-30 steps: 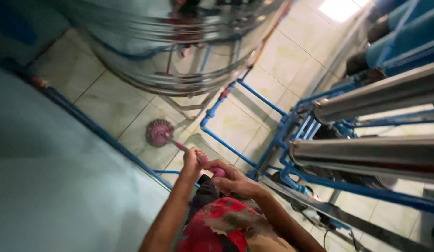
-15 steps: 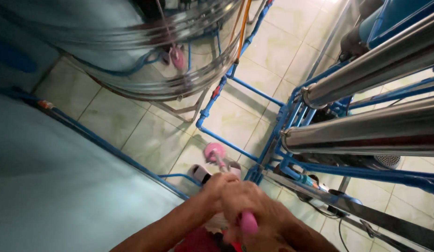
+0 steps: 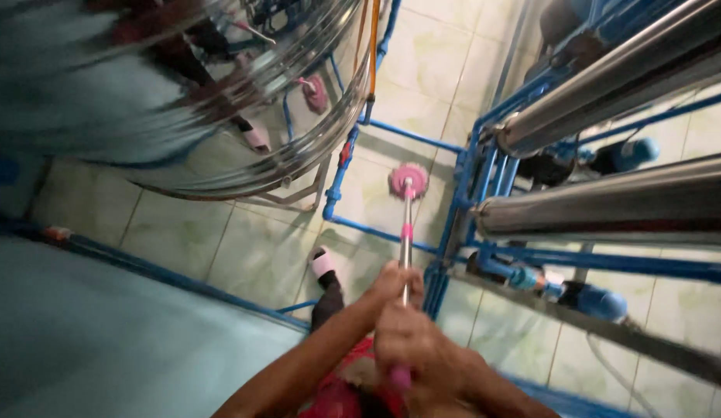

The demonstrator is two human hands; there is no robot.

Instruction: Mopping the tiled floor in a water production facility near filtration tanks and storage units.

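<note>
Pink mop head (image 3: 408, 179) rests flat on the pale tiled floor (image 3: 244, 255), between the blue pipes (image 3: 384, 232) and near the steel tank (image 3: 244, 101). Its metal pole (image 3: 405, 240) runs up to me; my left hand (image 3: 391, 285) and right hand (image 3: 411, 340) each have their grip pressed together around it. Keeping the head flat should clean best. I can't see inside the tank.
</note>
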